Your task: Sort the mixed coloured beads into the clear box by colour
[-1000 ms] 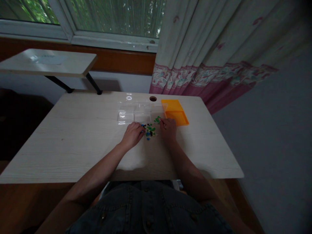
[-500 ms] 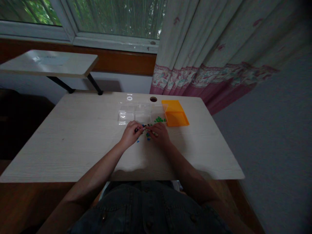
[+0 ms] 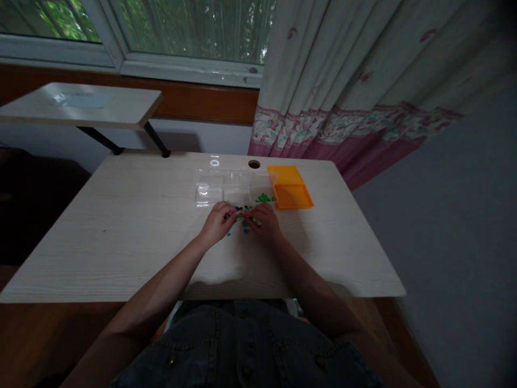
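My left hand and my right hand rest close together over the table, their fingertips almost meeting. Each has its fingers closed in a pinch; what lies between them is too small and dark to name. Below and between the hands are small blue pieces, mixed with dark and pale ones. Just beyond the fingers stands a clear plastic divided box. In its right-hand compartment lies a heap of small green pieces, partly behind my right hand.
An orange box with its lid laid back adjoins the clear box on the right. Behind them is a round cable hole in the pale table. A raised shelf stands at the back left, and a curtain hangs behind the table.
Both hands keep nearly the same place and pinch. Only the fingertips shift slightly; the boxes and the loose pieces look unmoved.
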Available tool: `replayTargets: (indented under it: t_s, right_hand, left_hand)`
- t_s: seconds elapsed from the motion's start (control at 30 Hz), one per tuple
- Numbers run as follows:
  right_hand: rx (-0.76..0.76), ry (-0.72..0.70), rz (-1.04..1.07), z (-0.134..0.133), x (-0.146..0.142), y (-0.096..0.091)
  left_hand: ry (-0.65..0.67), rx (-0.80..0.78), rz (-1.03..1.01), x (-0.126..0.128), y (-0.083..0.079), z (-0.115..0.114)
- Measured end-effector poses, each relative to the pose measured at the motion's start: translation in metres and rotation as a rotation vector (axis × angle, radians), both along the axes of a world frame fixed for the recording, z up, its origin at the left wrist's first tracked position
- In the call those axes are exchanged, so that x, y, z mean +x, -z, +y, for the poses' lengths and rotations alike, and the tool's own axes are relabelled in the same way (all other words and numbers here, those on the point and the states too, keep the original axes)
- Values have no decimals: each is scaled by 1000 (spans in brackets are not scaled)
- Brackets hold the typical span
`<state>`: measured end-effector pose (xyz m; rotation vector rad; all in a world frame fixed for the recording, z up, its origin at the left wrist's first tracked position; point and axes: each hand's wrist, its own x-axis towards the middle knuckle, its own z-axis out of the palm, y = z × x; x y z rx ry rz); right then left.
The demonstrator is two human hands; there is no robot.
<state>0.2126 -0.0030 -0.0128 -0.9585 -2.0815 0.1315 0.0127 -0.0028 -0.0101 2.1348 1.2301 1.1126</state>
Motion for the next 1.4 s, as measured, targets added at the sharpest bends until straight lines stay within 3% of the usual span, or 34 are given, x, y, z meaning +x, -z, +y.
replayTargets:
  t_s: [0.17, 0.33, 0.53, 0.7, 1.4]
  right_hand:
    - [-89, 40, 5, 0, 2, -4]
    - [-108, 326, 124, 8, 18, -10]
    - [-122, 590, 197, 20, 41, -6]
    - [-144, 626, 191, 24, 47, 0]
    - [-173, 670, 129, 26, 50, 4]
  left_hand:
    - [-2, -6, 10, 0, -3, -1]
    - [5, 8, 80, -4, -5, 1]
    - [148, 72, 290, -6, -8, -5]
    - [215, 93, 406, -5, -6, -7]
    - [133, 112, 472, -1, -6, -6]
